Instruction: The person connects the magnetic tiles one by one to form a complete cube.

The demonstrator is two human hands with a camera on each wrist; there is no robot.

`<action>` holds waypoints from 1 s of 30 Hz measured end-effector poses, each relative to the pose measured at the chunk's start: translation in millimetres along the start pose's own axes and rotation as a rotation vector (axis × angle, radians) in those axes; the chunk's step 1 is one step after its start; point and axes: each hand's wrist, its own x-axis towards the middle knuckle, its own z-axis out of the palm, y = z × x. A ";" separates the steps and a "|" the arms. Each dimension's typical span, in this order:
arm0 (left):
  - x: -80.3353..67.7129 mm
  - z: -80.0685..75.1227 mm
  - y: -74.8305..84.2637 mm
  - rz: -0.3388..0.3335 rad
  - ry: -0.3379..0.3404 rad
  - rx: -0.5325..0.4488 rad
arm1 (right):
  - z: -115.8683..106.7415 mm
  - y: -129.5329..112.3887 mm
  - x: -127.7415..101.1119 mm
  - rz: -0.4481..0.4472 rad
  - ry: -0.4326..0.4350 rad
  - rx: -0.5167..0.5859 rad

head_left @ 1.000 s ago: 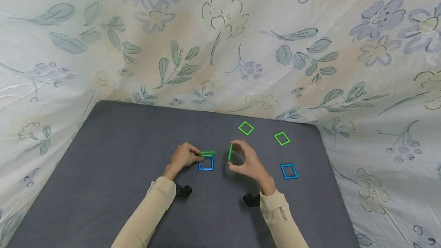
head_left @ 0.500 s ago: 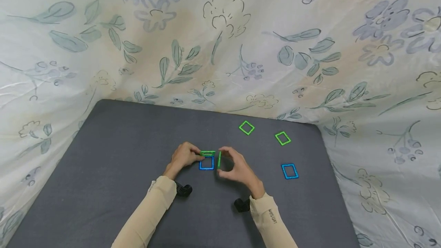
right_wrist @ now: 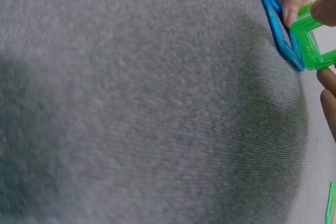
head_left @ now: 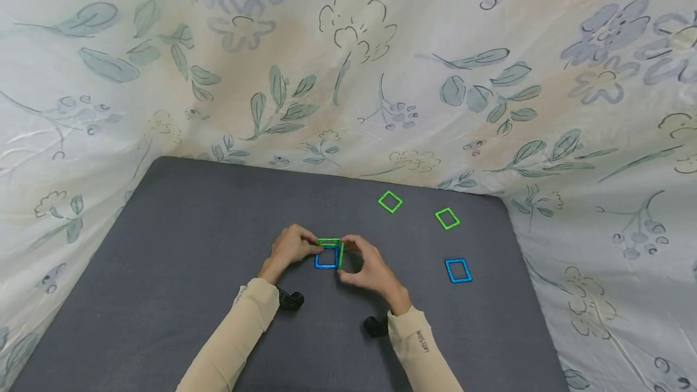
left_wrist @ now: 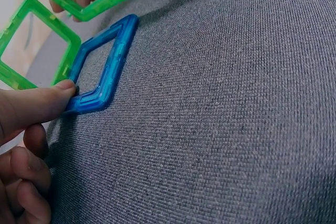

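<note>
Holding two green frames up on edge against a flat blue one is where I stand right now. My left hand (head_left: 291, 248) pinches a green square frame (head_left: 328, 242) upright along the far, twelve o'clock edge of the blue square frame (head_left: 326, 258), which lies flat on the gray counter (head_left: 179, 259). The left wrist view shows my left thumb (left_wrist: 37, 107) pressing down on the near corner of that blue frame, the other fingers curled under. My right hand (head_left: 367, 265) has its fingers and thumb closed round a second green frame (head_left: 340, 254), standing on edge at the blue frame's three o'clock side. In the right wrist view the green piece sits tight against the blue edge, though I cannot tell whether it has seated along the whole edge.

I judge the step in hand to be raising the second wall of a small box on the blue base. The next move calls for a steady tilt of the right-hand piece until its bottom edge meets the blue edge squarely and its far corner meets the first green wall, while my left grip keeps the base from sliding. Letting go too early could let either wall drop flat.

Spare pieces lie well apart on the counter: two green frames (head_left: 389, 202) (head_left: 447, 218) toward one and two o'clock, and a blue frame (head_left: 458, 271) out at three o'clock. A flowered sheet (head_left: 348, 65) hangs behind.
</note>
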 end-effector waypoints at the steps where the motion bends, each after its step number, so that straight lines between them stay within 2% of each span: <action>1: 0.1 0.0 0.0 0.001 -0.001 0.002 | 1.0 0.8 0.2 -0.005 0.002 0.001; 9: 0.0 -0.4 1.2 0.005 -0.003 -0.006 | 5.0 3.2 0.4 0.013 0.008 0.019; 16: -1.6 0.4 0.7 0.013 0.003 -0.012 | 8.0 4.8 -1.0 0.061 0.033 -0.009; 21: -2.2 0.6 1.0 0.016 0.003 -0.012 | 9.8 4.8 -1.9 0.060 0.048 -0.024; 30: -2.3 0.3 0.6 0.009 0.001 -0.010 | 11.3 4.7 -0.7 0.087 0.032 -0.042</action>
